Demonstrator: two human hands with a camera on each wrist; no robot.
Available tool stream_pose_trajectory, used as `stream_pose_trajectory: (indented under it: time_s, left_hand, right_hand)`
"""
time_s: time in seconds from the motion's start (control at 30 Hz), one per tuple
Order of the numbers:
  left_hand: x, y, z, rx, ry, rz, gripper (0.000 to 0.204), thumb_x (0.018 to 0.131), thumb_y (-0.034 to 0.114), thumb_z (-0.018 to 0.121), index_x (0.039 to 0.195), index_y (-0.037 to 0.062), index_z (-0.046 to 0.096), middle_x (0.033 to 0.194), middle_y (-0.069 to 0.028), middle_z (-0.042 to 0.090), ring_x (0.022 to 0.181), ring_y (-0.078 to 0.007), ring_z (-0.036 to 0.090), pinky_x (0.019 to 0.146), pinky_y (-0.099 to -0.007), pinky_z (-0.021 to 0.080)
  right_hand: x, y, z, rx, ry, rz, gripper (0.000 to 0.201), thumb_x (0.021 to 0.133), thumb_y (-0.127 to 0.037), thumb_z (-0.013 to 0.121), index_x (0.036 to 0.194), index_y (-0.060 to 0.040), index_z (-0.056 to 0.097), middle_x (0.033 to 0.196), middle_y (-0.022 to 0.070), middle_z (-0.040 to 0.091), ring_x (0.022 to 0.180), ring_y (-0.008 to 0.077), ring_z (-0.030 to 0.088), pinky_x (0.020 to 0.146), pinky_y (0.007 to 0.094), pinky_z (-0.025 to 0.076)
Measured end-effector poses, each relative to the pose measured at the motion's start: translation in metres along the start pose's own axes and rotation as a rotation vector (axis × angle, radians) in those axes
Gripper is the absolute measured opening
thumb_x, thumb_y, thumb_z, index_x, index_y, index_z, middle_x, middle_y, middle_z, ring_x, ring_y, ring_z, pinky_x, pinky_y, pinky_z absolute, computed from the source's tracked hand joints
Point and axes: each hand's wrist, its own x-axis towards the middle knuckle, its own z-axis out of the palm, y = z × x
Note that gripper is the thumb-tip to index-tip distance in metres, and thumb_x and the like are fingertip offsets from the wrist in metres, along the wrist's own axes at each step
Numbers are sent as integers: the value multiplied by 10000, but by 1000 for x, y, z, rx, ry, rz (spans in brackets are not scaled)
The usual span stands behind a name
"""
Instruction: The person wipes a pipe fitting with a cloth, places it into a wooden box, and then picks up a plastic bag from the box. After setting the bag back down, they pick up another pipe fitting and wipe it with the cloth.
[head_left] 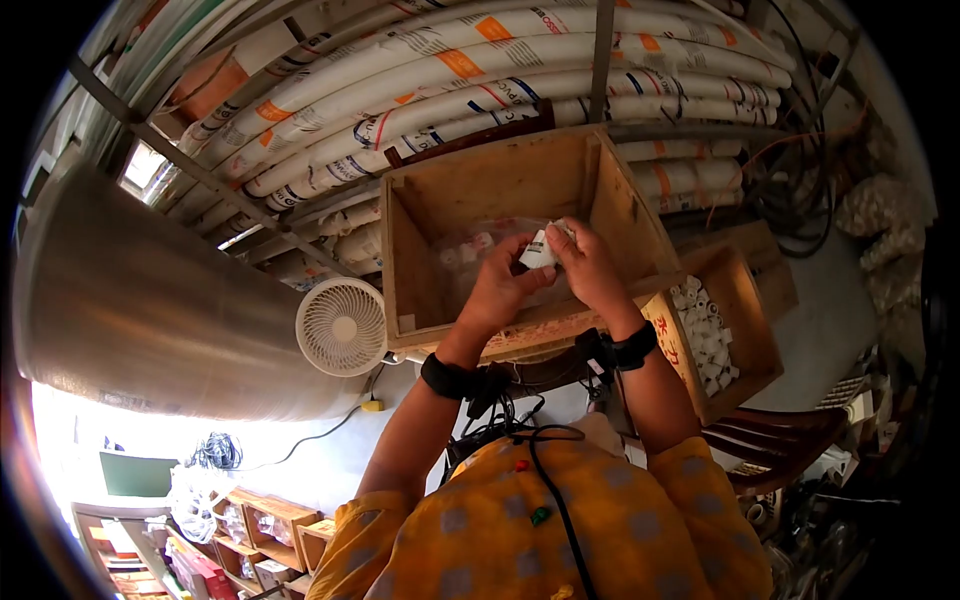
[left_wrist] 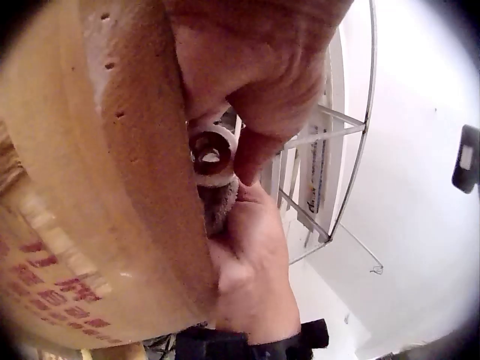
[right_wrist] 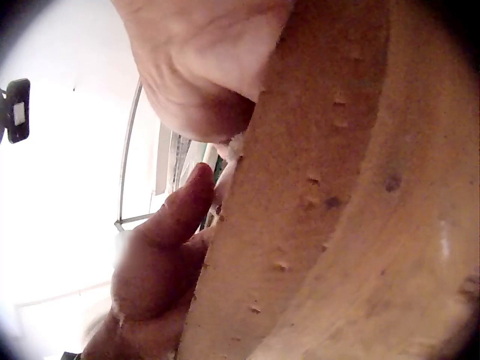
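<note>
Over the open wooden box point(head_left: 630, 215), the left hand point(head_left: 498, 290) and right hand point(head_left: 592, 268) meet at a small white piece point(head_left: 537, 251). Both hold it between fingers and thumb. The left wrist view shows a round opening in the white piece point(left_wrist: 220, 180), between the left hand point(left_wrist: 255, 67) above and the right hand point(left_wrist: 251, 262) below. In the right wrist view the box edge point(right_wrist: 277, 202) hides most of the piece, beside the right hand point(right_wrist: 202, 67) and left hand point(right_wrist: 157, 262). Clear plastic point(head_left: 455, 270) lies inside the box.
A smaller wooden box point(head_left: 745, 335) holding many white fittings point(head_left: 706, 335) stands at the right. A white fan point(head_left: 343, 326) is left of the large box. Long wrapped pipes point(head_left: 440, 75) lie on a rack behind. A dark wooden chair point(head_left: 780, 440) stands at the lower right.
</note>
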Motion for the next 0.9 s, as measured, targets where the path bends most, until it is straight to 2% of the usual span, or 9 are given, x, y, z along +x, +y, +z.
stream_pose_trajectory:
  time_s: [0.1, 0.23, 0.33, 0.37, 0.47, 0.6, 0.73, 0.77, 0.9]
  left_hand:
    - [1, 2, -1, -97, -29, -92, 448, 816, 108, 646, 1212, 8, 464, 972, -39, 587, 815, -96, 564, 688, -240, 444]
    - [1, 2, 1, -159, -22, -122, 425, 813, 100, 645, 1193, 0, 485, 952, -35, 599, 799, -88, 558, 688, -246, 444]
    - [1, -3, 2, 8, 71, 17, 409, 803, 84, 650, 1174, -10, 507, 952, -45, 604, 814, -93, 553, 705, -245, 445]
    - [1, -5, -1, 65, 91, -30, 417, 796, 39, 634, 1190, -6, 506, 1025, -31, 580, 912, -111, 542, 824, -251, 434]
    - [1, -9, 0, 166, 126, 56, 433, 784, 16, 641, 1194, -10, 503, 1030, -35, 580, 934, -106, 532, 831, -245, 433]
    - [-2, -7, 6, 142, 226, 78, 455, 745, -8, 681, 1168, -31, 515, 987, -66, 603, 872, -114, 550, 763, -253, 456]
    - [-5, 2, 10, 74, 227, -20, 455, 764, 32, 683, 1181, -26, 510, 989, -57, 600, 895, -111, 546, 802, -252, 440]
    - [-6, 7, 12, 65, 199, -25, 422, 799, 94, 662, 1180, -5, 509, 935, -12, 574, 800, -78, 499, 705, -220, 417]
    - [-4, 6, 9, 123, 200, -36, 427, 780, 71, 675, 1169, -3, 515, 949, -15, 578, 812, -81, 510, 722, -225, 428]
  right_hand:
    - [-3, -14, -2, 14, 11, 39, 372, 950, -353, 481, 920, 12, 549, 807, 21, 562, 743, 91, 497, 682, 247, 414]
    - [-2, -20, -5, 63, -7, 64, 383, 948, -359, 482, 953, 18, 554, 814, 31, 573, 743, 100, 506, 691, 255, 418]
    - [-1, -11, -4, 77, -9, 49, 376, 942, -349, 492, 970, 20, 556, 809, 55, 588, 736, 121, 523, 688, 266, 425]
    - [-1, -11, -2, 81, -15, 45, 366, 940, -338, 494, 968, 21, 558, 798, 75, 597, 725, 139, 535, 677, 279, 432]
    - [3, 0, -1, -2, -63, 0, 350, 932, -324, 504, 974, 18, 563, 792, 106, 614, 716, 173, 561, 664, 299, 443]
    - [3, 2, -2, 40, -83, -9, 349, 918, -325, 522, 970, 17, 573, 792, 131, 620, 720, 215, 588, 660, 318, 452]
    - [3, 1, -4, 77, -24, 2, 359, 917, -332, 520, 946, 21, 580, 776, 130, 617, 718, 221, 592, 659, 319, 454]
    - [4, 4, -4, 90, -24, 6, 358, 919, -331, 518, 941, 21, 583, 773, 130, 617, 717, 220, 591, 658, 319, 453]
    - [5, 1, -5, 89, -28, -19, 353, 922, -326, 512, 945, 20, 579, 768, 127, 618, 716, 210, 588, 651, 314, 451]
